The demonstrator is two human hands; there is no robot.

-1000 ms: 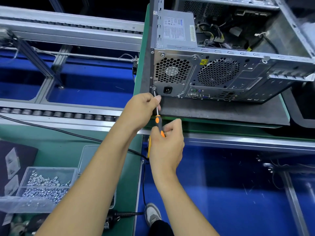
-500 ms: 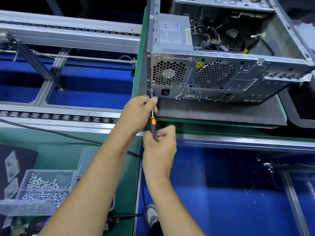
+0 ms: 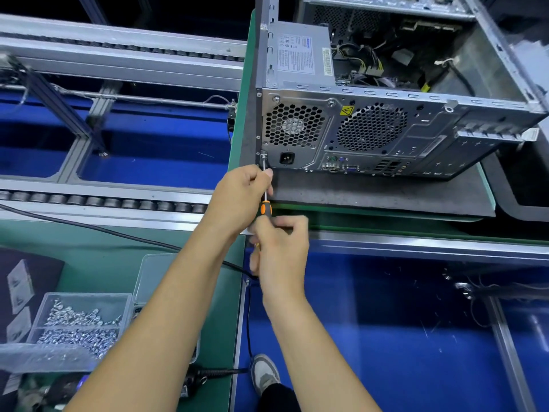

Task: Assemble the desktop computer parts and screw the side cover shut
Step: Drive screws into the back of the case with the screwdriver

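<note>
Grey steel computer case (image 3: pixel 371 129) lies at one o'clock on the surface (image 3: pixel 386 197). My right hand (image 3: pixel 282 251) grips the screwdriver (image 3: pixel 264 208); my left hand (image 3: pixel 240 197) pinches its shaft, probably seating a rear-corner screw (image 3: pixel 263 157). Next: steady turning.

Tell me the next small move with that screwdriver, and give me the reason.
Probably keep turning the handle with the right hand while the left hand steadies the shaft. The screwdriver tip sits on the screw at the lower left corner of the computer case rear panel, beside the power socket. Whether the screw is fully seated cannot be told.
</note>
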